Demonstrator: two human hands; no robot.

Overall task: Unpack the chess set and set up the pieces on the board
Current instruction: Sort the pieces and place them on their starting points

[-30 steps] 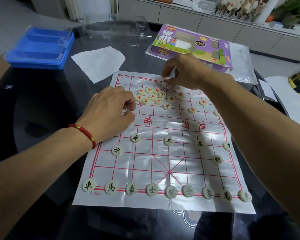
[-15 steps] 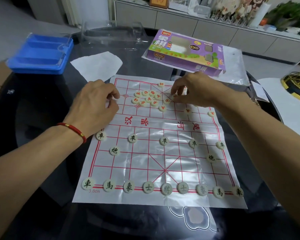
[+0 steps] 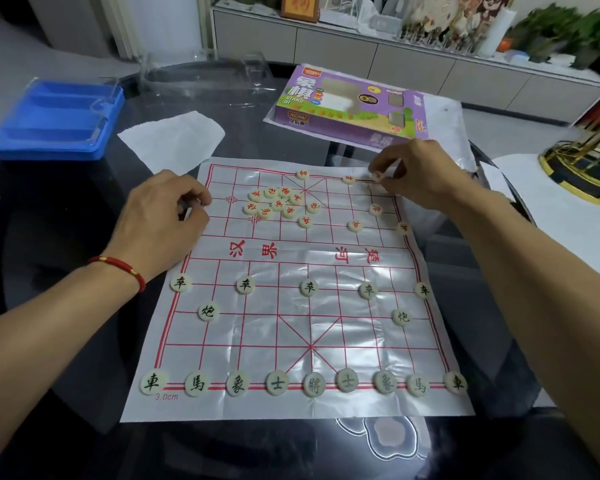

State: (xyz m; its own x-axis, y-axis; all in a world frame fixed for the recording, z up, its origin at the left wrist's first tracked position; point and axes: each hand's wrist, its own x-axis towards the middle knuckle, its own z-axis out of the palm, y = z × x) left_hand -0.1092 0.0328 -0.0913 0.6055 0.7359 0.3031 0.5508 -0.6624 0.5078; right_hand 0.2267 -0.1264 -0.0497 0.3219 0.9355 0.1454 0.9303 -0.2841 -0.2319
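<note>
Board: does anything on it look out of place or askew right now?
Yes. About ten red pieces sit bunched in a loose heap on the far half of the board, off the grid points, unlike the black row lined up along the near edge. The sheet is also creased.

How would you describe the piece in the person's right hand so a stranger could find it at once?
Start at the purple box, then drop to the board's far right corner. There the right hand pinches a pale red-lettered piece. Unlike the other red pieces, it is held between fingertips.
</note>
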